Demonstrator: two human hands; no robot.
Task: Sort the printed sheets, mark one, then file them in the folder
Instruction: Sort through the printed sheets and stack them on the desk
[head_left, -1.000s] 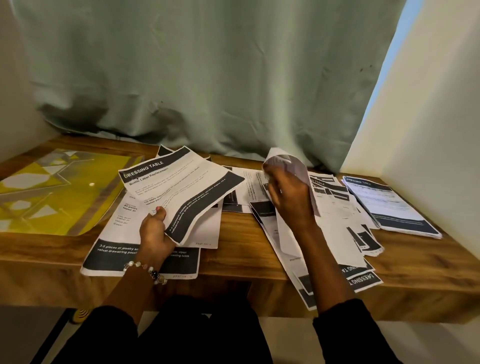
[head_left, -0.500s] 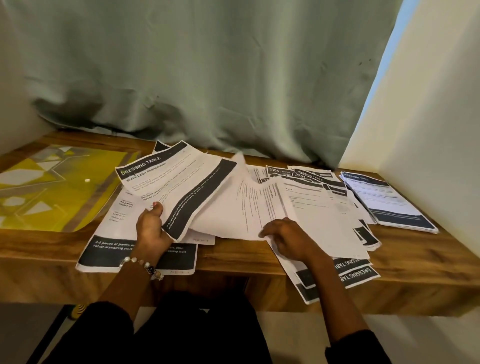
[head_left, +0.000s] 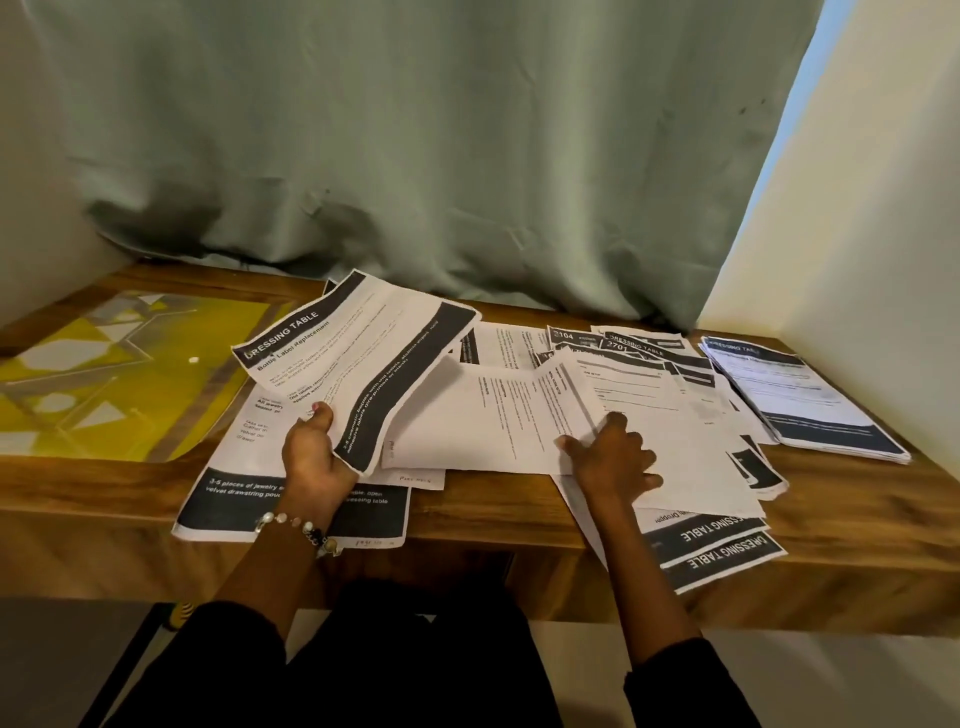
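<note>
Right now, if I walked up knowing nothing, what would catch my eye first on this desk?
Probably the spread of printed sheets with black bands, fanned untidily across the middle and right of the wooden desk. Next, the hands: the left hand grips a raised "DRESSING TABLE" sheet, and the right hand rests on the loose pile. At far left lies a bright yellow folder.

Left hand (head_left: 314, 462) raised, thumb and fingers pinching; right hand (head_left: 613, 457) low, fingers spread flat.
</note>
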